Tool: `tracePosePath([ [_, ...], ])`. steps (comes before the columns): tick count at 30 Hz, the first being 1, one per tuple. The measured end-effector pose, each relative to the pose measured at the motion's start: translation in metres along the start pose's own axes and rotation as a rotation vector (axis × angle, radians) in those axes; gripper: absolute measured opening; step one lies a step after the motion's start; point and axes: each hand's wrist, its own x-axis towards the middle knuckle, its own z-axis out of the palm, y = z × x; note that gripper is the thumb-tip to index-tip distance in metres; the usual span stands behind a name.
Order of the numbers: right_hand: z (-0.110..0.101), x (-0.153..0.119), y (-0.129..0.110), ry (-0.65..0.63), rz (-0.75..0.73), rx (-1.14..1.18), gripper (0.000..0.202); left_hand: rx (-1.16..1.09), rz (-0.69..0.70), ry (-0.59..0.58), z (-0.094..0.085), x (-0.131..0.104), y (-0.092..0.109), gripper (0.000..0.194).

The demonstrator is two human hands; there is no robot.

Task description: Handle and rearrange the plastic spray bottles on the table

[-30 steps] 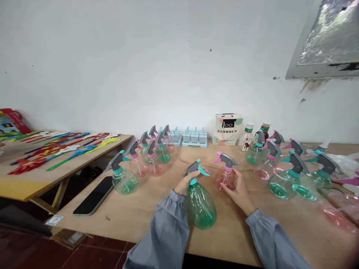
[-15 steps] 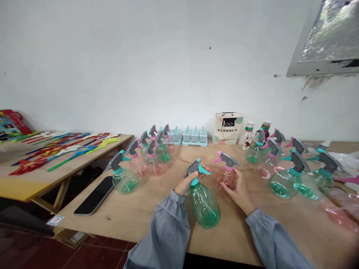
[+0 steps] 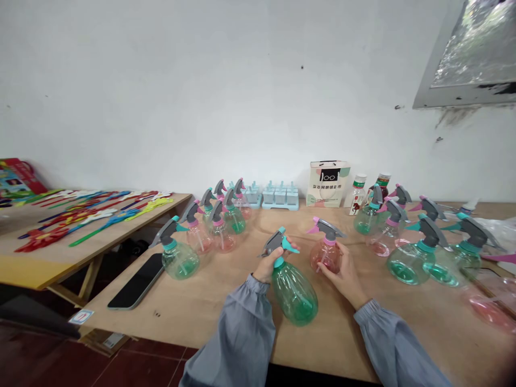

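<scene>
My left hand (image 3: pixel 267 263) is closed around the grey and teal spray head of a green spray bottle (image 3: pixel 296 295). That bottle is tilted, its base toward me and to the right. My right hand (image 3: pixel 342 271) grips the round body of a pink spray bottle (image 3: pixel 324 255) from its right side; this one is upright on the table, its pink nozzle pointing left. To the left, several green and pink spray bottles stand in a group, with a green one (image 3: pixel 180 262) nearest me. More stand at the right, among them a wide green spray bottle (image 3: pixel 408 263).
A black phone (image 3: pixel 136 282) lies at the table's left. Light-blue popsicle moulds (image 3: pixel 280 196), a paper bag (image 3: pixel 328 185) and drink bottles (image 3: pixel 357 192) line the wall. Another table on the left holds colourful flower-shaped items (image 3: pixel 44 237). Clear plastic (image 3: pixel 497 231) lies far right.
The green spray bottle in my left hand has shifted very slightly, its head a little to the left. My right hand and the pink spray bottle stay nearly the same.
</scene>
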Motion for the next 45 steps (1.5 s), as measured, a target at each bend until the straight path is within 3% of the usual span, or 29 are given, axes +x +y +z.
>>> tracePosePath([
  [4, 0.000, -0.001, 0.001, -0.003, 0.002, -0.002, 0.075, 0.141, 0.057, 0.030, -0.002, -0.004, 0.005, 0.043],
  [7, 0.000, -0.001, 0.003, 0.009, -0.013, -0.001, 0.074, 0.315, 0.047, -0.012, -0.001, -0.008, 0.021, 0.042],
  [9, 0.001, -0.001, 0.003, 0.008, -0.015, 0.002, 0.074, 0.433, 0.066, 0.022, -0.004, -0.013, 0.036, 0.042],
  [12, 0.000, -0.001, 0.003, -0.001, 0.000, 0.008, 0.075, 0.587, 0.122, 0.247, -0.021, -0.024, 0.061, 0.041],
  [17, -0.001, -0.001, 0.003, -0.011, 0.004, 0.014, 0.075, 0.819, 0.280, 0.815, -0.073, -0.043, 0.094, 0.037],
  [19, -0.001, 0.000, 0.003, -0.010, -0.007, 0.012, 0.076, 0.847, 0.353, 0.917, -0.091, -0.046, 0.101, 0.040],
  [25, 0.000, 0.000, 0.004, 0.008, -0.021, -0.004, 0.076, 0.949, 0.509, 1.015, -0.121, -0.036, 0.104, 0.040],
  [28, 0.002, 0.000, 0.006, 0.024, -0.036, -0.008, 0.076, 0.964, 0.572, 0.995, -0.132, -0.024, 0.103, 0.039],
  [31, 0.002, -0.001, 0.006, 0.027, -0.034, -0.006, 0.076, 0.953, 0.675, 0.983, -0.141, -0.013, 0.104, 0.051],
  [34, 0.002, -0.001, 0.006, 0.019, -0.022, -0.002, 0.076, 0.915, 0.813, 1.042, -0.146, -0.008, 0.104, 0.064],
  [40, 0.001, -0.001, 0.004, 0.011, -0.013, 0.005, 0.077, 1.073, 0.849, 1.131, -0.146, -0.007, 0.100, 0.027],
  [45, 0.001, -0.001, 0.004, 0.013, -0.013, 0.007, 0.075, 1.235, 0.856, 1.159, -0.151, -0.005, 0.100, 0.026],
])
